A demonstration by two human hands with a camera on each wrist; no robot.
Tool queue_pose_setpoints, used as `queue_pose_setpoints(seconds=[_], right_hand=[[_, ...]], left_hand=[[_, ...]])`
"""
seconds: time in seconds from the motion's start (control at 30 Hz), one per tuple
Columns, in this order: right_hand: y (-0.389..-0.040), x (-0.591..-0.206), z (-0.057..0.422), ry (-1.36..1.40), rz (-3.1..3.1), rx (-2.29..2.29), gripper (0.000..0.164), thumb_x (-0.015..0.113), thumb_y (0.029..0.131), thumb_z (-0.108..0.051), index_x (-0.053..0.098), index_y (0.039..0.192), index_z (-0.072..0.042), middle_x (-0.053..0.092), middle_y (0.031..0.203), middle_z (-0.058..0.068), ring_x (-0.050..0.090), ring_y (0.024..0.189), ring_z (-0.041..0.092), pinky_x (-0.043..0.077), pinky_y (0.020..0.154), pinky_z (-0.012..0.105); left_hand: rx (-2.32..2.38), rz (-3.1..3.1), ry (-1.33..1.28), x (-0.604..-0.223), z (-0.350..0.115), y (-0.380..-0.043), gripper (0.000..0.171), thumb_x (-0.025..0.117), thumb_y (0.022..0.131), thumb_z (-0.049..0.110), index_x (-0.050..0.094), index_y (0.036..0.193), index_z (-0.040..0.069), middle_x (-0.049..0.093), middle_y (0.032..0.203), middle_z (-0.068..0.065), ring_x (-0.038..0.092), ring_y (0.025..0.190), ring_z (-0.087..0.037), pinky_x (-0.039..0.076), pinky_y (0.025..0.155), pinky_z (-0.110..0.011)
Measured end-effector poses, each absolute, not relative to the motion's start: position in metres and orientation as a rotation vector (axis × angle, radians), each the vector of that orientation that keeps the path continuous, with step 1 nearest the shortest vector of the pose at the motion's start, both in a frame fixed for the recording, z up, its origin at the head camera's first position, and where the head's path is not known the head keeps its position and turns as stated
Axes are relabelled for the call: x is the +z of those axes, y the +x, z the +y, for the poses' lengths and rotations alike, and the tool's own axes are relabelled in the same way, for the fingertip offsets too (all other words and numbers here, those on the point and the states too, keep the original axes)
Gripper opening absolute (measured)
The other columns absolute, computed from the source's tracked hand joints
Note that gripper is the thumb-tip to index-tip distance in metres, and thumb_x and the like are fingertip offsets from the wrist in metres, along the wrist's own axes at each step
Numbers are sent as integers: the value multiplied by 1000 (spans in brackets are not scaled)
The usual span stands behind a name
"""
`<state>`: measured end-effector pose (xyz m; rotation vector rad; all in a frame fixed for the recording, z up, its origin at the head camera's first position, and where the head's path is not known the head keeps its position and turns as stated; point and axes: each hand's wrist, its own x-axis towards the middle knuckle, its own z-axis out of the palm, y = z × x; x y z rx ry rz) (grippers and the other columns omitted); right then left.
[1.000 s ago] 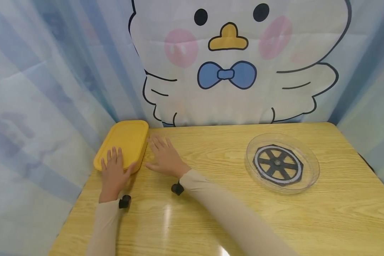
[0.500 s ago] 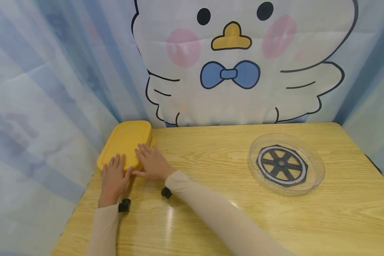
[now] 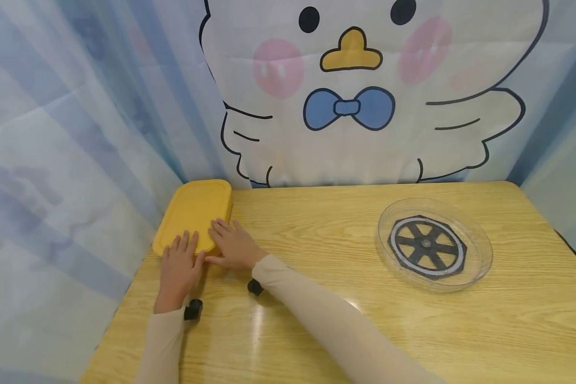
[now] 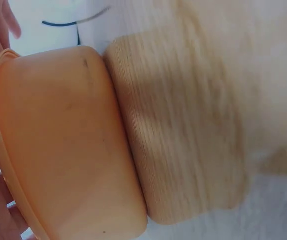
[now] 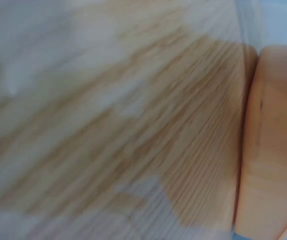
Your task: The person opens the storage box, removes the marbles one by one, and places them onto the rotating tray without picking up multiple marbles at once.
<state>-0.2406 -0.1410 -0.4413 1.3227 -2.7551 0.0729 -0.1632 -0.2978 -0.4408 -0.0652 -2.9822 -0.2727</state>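
Observation:
A yellow lidded plastic box point(image 3: 197, 205) stands at the table's back left corner. Over the near left part of its lid lies my left hand point(image 3: 178, 272), fingers stretched out. My right hand point(image 3: 235, 245) is at the box's near right corner, its straight fingertips over the lid edge. The two thumbs come close together at the near side. In the left wrist view the box's side wall point(image 4: 68, 135) fills the left, with parts of both hands around the rim. The right wrist view shows only a strip of the box point(image 5: 276, 135) at its right edge.
A clear round dish point(image 3: 482, 256) stands on the right of the wooden table point(image 3: 317, 224), with a dark spoked wheel shape point(image 3: 427, 244) inside it or seen through it. A patterned curtain point(image 3: 77, 160) hangs close behind the box and along the left side.
My right hand has moved left from beside the box onto its near right corner. The left hand has slid slightly toward the box's near edge. The view has shifted slightly.

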Motion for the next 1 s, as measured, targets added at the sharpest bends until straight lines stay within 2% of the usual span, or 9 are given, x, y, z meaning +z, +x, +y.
queue_pose_setpoints(seconds=[0.2, 0.43, 1.0], right_hand=[[-241, -443, -127, 1308, -2754, 83, 71, 31, 94, -61, 30, 148, -16, 21, 157, 2, 16, 147, 17, 18, 118, 44], [-238, -446, -107, 1290, -2707, 130, 70, 35, 94, -61, 35, 146, -15, 25, 156, 4, 20, 145, 17, 23, 116, 47], [-224, -446, -43, 1189, -2613, 77, 67, 42, 92, -59, 48, 138, -10, 40, 149, 8, 35, 140, 21, 32, 111, 49]], left_hand=[[-307, -2909, -162, -445, -295, -163, 56, 40, 100, 34, 32, 146, 3, 28, 149, -29, 25, 136, -47, 20, 110, -62], [-299, -2867, -230, -448, -291, -162, 57, 47, 97, 38, 38, 144, 9, 31, 148, -29, 28, 136, -47, 21, 109, -62], [-181, -2859, -361, -450, -235, -160, 59, 55, 93, 35, 39, 144, 12, 34, 147, -27, 31, 135, -46, 28, 108, -60]])
